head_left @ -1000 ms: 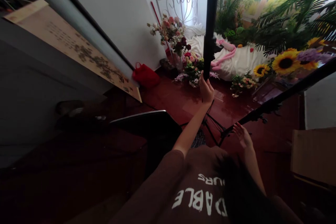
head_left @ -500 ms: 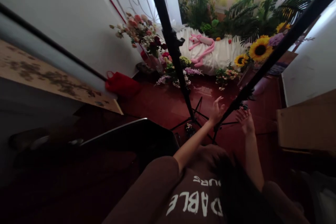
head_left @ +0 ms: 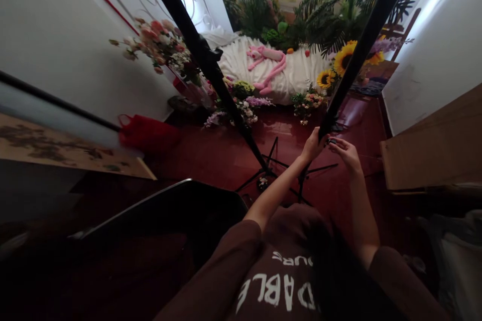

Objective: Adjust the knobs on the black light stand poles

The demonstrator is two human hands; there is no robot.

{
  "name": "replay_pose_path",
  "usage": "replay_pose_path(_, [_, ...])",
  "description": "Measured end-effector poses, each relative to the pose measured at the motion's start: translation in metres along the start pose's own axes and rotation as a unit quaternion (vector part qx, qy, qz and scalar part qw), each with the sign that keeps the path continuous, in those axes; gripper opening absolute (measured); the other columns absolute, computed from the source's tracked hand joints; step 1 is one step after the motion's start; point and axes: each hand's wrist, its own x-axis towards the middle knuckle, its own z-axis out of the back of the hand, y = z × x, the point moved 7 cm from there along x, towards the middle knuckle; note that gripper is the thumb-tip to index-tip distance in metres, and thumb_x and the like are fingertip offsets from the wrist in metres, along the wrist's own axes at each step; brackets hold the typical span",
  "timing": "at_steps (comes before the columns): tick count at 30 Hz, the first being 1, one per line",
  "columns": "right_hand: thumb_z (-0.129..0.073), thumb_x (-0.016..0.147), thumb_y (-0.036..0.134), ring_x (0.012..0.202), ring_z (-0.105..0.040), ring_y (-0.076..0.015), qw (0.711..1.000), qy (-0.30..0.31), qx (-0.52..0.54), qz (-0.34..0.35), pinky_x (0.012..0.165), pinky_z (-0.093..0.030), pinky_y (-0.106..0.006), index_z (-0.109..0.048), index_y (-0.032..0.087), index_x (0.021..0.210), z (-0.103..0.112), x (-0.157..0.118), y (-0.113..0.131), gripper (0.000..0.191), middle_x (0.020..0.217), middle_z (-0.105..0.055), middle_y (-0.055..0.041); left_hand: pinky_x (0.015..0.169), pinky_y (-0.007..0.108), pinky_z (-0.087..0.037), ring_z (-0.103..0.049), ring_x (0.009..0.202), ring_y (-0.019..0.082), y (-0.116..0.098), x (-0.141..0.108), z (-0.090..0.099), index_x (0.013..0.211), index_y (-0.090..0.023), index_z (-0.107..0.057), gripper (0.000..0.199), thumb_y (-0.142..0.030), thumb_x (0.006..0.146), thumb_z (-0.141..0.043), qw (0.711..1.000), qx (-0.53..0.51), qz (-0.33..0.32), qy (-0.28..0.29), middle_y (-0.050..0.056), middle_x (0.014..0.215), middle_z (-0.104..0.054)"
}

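My left hand (head_left: 312, 146) is wrapped round the black pole of the right tripod stand (head_left: 361, 45), below a clamp joint. To its right, my right hand (head_left: 347, 154) has thumb and fingers closed on a small dark knob (head_left: 330, 142) that sticks out from the pole. The exact shape of the knob is partly hidden by the fingers. A second black tripod stand (head_left: 211, 65) leans across the view to the left, with its own clamp midway. The spread legs of both stands rest on the dark red floor (head_left: 211, 153).
Beyond the stands, a pink plush toy (head_left: 269, 55) lies on a white draped cloth (head_left: 301, 72), with sunflowers (head_left: 344, 58) and bouquets (head_left: 160, 42) around it. A red bag (head_left: 145, 133) sits left, a cardboard box (head_left: 433, 145) right. A black chair-like object (head_left: 203, 200) is close on my left.
Both hands were open and apart from the pole. My left hand has closed round the pole, and my right hand has come in onto the knob. The view has shifted right.
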Motion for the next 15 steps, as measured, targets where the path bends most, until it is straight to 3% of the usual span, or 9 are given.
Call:
replay_pose_path(10, [-0.088, 0.058, 0.036, 0.096, -0.072, -0.0226, 0.995, -0.03, -0.034, 0.083, 0.094, -0.054, -0.04, -0.077, 0.023, 0.095, -0.001, -0.002, 0.012, 0.041, 0.099, -0.078, -0.0046, 0.07, 0.026, -0.047, -0.062, 0.078, 0.016, 0.003, 0.001, -0.002, 0.111, -0.019, -0.051, 0.03, -0.044, 0.094, -0.052, 1.0, -0.007, -0.005, -0.007, 0.006, 0.093, -0.064])
replay_pose_path(15, [-0.07, 0.073, 0.033, 0.103, -0.07, -0.0251, 0.978, -0.09, -0.114, 0.149, 0.101, -0.05, -0.047, -0.074, 0.024, 0.068, 0.001, -0.007, 0.014, 0.011, 0.102, -0.078, -0.0044, 0.071, 0.026, -0.047, -0.061, 0.08, 0.015, 0.002, 0.0, -0.002, 0.108, -0.019, -0.052, 0.029, -0.045, 0.094, -0.052, 1.0, -0.006, -0.017, -0.015, 0.006, 0.094, -0.063])
